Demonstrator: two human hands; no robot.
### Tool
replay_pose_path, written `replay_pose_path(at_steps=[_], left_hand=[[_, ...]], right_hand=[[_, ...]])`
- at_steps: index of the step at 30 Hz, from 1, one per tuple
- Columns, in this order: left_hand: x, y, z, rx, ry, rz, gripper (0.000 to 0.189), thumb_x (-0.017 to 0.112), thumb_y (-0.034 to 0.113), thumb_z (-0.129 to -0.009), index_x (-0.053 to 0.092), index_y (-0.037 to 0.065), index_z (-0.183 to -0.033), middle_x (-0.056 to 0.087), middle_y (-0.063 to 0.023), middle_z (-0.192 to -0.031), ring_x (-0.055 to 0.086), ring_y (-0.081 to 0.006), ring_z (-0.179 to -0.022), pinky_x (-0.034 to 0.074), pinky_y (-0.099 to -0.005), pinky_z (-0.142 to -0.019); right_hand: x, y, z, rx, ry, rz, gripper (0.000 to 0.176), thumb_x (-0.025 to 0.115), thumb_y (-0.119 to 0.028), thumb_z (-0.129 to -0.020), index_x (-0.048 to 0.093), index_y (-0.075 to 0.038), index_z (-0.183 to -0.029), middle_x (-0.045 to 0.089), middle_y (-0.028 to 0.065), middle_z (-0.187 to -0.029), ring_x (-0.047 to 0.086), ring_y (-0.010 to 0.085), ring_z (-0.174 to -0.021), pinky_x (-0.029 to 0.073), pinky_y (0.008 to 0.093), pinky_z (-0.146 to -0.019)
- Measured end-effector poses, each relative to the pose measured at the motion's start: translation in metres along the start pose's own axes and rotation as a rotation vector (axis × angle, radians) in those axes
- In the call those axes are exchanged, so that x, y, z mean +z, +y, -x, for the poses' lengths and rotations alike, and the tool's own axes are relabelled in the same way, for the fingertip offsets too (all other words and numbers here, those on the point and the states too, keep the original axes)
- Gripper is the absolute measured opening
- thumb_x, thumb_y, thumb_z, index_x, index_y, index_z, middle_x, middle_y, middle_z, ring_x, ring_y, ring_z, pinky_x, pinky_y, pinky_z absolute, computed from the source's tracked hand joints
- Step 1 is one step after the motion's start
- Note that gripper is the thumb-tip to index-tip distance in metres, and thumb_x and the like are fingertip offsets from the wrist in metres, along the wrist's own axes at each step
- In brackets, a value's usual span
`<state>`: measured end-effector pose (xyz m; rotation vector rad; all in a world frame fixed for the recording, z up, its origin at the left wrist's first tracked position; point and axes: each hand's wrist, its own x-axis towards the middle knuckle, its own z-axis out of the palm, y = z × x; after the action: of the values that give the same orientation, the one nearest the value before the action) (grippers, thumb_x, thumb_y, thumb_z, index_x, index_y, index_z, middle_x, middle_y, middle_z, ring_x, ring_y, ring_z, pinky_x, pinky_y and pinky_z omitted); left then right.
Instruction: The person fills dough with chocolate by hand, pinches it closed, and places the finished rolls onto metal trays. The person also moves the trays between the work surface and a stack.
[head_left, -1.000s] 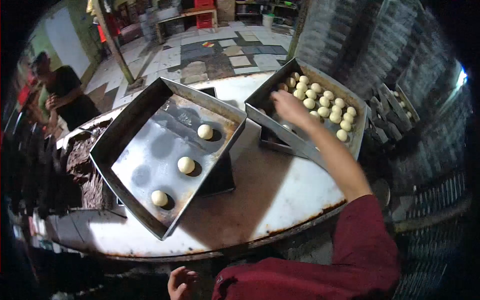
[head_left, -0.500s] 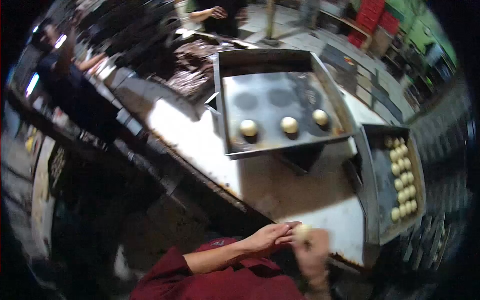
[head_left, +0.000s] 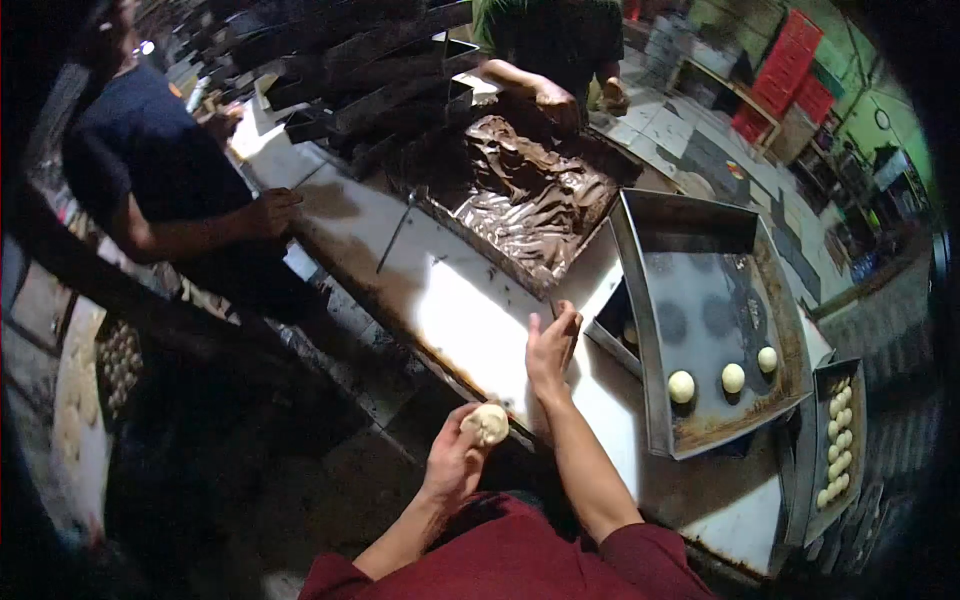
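My left hand (head_left: 452, 468) holds a round, flattened piece of dough (head_left: 487, 424) at the table's near edge, with the dough's pale face turned up. Over the table, my right hand (head_left: 551, 350) reaches forward with thumb apart and nothing in it. Beyond those fingertips lies a glossy dark brown paste (head_left: 545, 215), heaped in a large tray whose near corner points toward the hand. To the right, three dough balls, one of them the middle ball (head_left: 732, 378), sit along the near side of a deep metal baking tray (head_left: 700, 270).
A second metal tray (head_left: 808, 495) at the right holds several dough balls in rows. One person in dark clothes (head_left: 165, 170) stands at the left by the table (head_left: 350, 225). Another person's hand (head_left: 556, 100) is at the paste's far side. Red crates (head_left: 780, 75) stand behind.
My hands have parted. The dough is now in my left hand, and my right hand has moved forward toward the brown paste. The view has turned left, so the trays appear farther right.
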<state>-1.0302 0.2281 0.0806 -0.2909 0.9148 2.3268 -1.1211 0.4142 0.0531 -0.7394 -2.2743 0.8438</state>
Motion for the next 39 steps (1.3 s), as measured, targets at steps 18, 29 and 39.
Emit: replay_pose_path(at_steps=[18, 29, 39], left_hand=[[0.042, 0.122, -0.114, -0.04, -0.127, 0.106, 0.037, 0.041, 0.003, -0.088, 0.042, -0.005, -0.124, 0.053, -0.0137, -0.118, 0.053, -0.0211, -0.105, 0.041, -0.0333, -0.094], [0.095, 0.102, -0.127, -0.067, -0.198, 0.501, 0.037, 0.031, 0.015, -0.092, 0.043, -0.01, -0.117, 0.047, -0.0217, -0.121, 0.045, -0.0317, -0.114, 0.03, -0.0453, -0.104], [0.074, 0.065, 0.047, 0.306, -0.205, -0.037, 0.053, 0.042, 0.003, -0.087, 0.026, 0.012, -0.137, 0.044, -0.0193, -0.124, 0.056, -0.0268, -0.103, 0.049, -0.0414, -0.083]], right_hand=[[0.084, -0.014, -0.206, -0.258, -0.429, 0.839, 0.013, 0.048, -0.008, -0.08, 0.056, -0.001, -0.087, 0.063, 0.0204, -0.085, 0.065, 0.0318, -0.077, 0.052, 0.041, -0.066], [-0.057, -0.06, -0.027, -0.327, -0.223, -0.291, 0.011, 0.052, -0.002, -0.084, 0.054, 0.001, -0.094, 0.056, 0.0146, -0.079, 0.056, 0.0187, -0.069, 0.044, 0.0279, -0.062], [-0.032, 0.008, 0.017, -0.09, -0.09, -0.133, 0.037, 0.044, -0.003, -0.087, 0.046, 0.003, -0.123, 0.048, 0.0235, -0.113, 0.048, 0.0355, -0.107, 0.04, 0.0397, -0.09]])
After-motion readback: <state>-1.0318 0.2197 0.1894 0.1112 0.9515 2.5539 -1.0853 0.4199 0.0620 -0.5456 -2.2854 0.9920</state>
